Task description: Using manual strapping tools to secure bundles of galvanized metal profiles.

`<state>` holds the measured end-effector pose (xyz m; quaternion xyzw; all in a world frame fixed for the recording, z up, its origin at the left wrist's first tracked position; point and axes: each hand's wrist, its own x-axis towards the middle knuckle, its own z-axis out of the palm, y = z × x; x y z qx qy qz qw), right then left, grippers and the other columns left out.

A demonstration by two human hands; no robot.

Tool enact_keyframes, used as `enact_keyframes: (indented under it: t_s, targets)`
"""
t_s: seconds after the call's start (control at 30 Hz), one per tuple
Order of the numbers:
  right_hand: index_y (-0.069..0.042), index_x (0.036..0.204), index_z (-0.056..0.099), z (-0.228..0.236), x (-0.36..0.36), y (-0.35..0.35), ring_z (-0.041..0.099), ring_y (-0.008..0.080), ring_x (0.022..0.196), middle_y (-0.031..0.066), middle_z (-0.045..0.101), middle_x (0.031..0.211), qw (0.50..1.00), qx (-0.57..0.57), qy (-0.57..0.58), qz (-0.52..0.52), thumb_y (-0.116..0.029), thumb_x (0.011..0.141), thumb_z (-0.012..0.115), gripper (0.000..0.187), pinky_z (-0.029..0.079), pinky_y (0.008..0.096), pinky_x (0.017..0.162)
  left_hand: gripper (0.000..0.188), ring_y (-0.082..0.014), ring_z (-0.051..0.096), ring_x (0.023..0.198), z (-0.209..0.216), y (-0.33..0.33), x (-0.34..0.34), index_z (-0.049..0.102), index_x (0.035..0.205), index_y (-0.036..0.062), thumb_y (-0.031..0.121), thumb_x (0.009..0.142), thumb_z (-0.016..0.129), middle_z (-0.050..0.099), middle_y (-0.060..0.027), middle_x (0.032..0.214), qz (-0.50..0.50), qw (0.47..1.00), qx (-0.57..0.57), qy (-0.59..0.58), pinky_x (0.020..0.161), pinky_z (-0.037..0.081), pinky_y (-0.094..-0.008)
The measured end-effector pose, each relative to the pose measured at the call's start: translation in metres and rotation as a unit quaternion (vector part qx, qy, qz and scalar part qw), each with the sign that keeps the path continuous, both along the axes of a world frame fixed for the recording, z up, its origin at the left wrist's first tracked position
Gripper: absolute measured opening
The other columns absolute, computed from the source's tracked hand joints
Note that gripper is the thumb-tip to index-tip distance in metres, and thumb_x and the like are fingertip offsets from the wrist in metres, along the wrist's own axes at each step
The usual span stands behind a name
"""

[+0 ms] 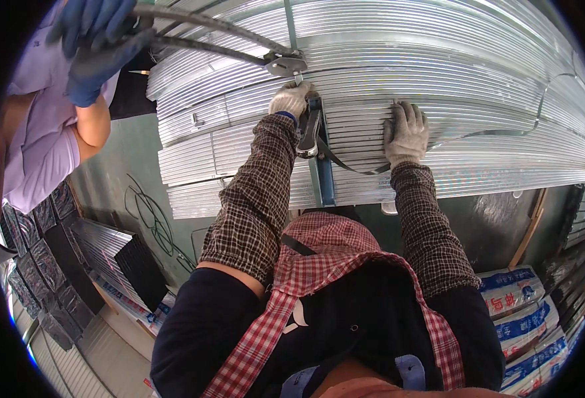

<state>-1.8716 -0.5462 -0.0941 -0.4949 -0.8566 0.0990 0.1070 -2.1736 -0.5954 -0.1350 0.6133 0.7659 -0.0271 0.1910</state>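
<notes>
My left hand (291, 99), in a pale work glove, pinches a strap (298, 78) on a wide stack of silvery metal profiles (372, 73). Just beyond my fingertips are the jaws (286, 64) of a long-handled crimping tool. A person at the left grips its handles (206, 26) with blue-gloved hands (100, 53). Beside my left wrist stands a dark strap tensioner (311, 129) by a blue bar (322, 176). From there a loose dark strap (365, 171) curves to the right, passing near my right hand (408, 129). That gloved hand lies open on the profiles, fingers stretched out.
Dark cords (150, 215) lie on the green surface at the left. Lower left, more bundled profiles (117, 255) are stacked. White and blue printed packages (521, 318) sit at the lower right, below a wooden strip (528, 229).
</notes>
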Motion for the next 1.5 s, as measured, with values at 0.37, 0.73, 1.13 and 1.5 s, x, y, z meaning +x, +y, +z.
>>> enact_keyframes:
  t_s: [0.37,0.73,1.13,1.5]
  targets:
    - [-0.009,0.129,0.055,-0.009,0.006,0.0,0.047,0.0311,0.129,0.0108,0.054,0.133,0.999,0.003,-0.033,-0.016,-0.027,0.09,0.063,0.044,0.034,0.0482,0.113,0.033,-0.0299,0.06,0.119,0.025,0.015,0.017,0.053,0.135,0.0234,0.021,0.103,0.042,0.059,-0.0135,0.133,0.068,0.989,-0.132,-0.024,0.101,0.051,-0.0361]
    - [-0.012,0.133,0.051,-0.011,0.003,-0.005,0.042,0.0297,0.134,0.0099,0.051,0.138,0.999,0.004,-0.038,-0.011,-0.031,0.092,0.061,0.046,0.03,0.0486,0.116,0.064,-0.0318,0.049,0.132,0.095,-0.032,0.01,0.043,0.145,0.003,0.038,0.094,0.064,0.052,-0.0214,0.142,0.527,0.761,-0.022,-0.377,0.111,0.041,-0.0456]
    - [-0.012,0.147,0.043,0.092,-0.001,-0.013,0.04,0.0316,0.14,0.0184,0.04,0.152,0.933,-0.343,-0.057,-0.089,-0.028,0.104,0.046,0.047,0.035,0.0417,0.118,0.025,-0.0331,0.064,0.091,0.078,-0.532,0.058,0.062,0.112,0.0113,0.018,0.088,0.063,0.065,-0.0185,0.107,0.307,0.922,-0.077,-0.223,0.075,0.052,-0.0422]
    - [-0.006,0.128,0.06,0.08,0.079,-0.118,0.063,0.0359,0.112,0.0202,0.065,0.122,0.984,-0.143,0.098,0.034,-0.023,0.101,0.053,0.033,0.05,0.0415,0.096,0.04,-0.038,0.064,0.099,0.033,-0.681,0.123,0.06,0.121,0.0204,0.034,0.084,0.063,0.066,-0.0177,0.105,0.243,0.936,-0.204,-0.152,0.083,0.054,-0.0479]
